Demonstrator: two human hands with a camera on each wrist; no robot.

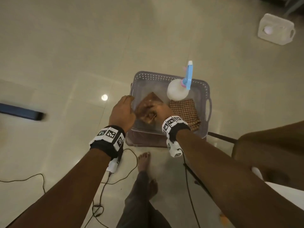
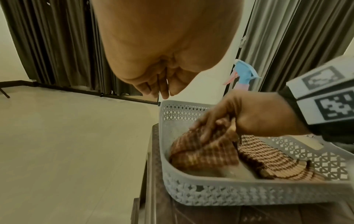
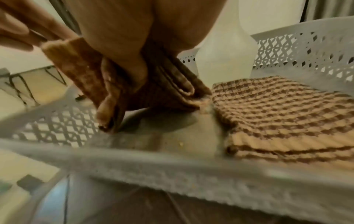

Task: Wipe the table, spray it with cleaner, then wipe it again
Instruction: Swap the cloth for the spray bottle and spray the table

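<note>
I judge this the very start: fetching a cloth for the first wipe. My right hand (image 1: 160, 111) pinches the bunched brown cloth (image 2: 203, 153) at mid-frame in the head view, inside the grey basket (image 1: 204, 89). My left hand (image 1: 122, 111) hovers at the basket's left rim, fingers relaxed, holding nothing. Next the cloth must come clear of the basket and go to the table. The spray bottle (image 1: 178, 89) stands in the basket's upper right corner, a second folded cloth (image 1: 185, 111) below it.
</note>
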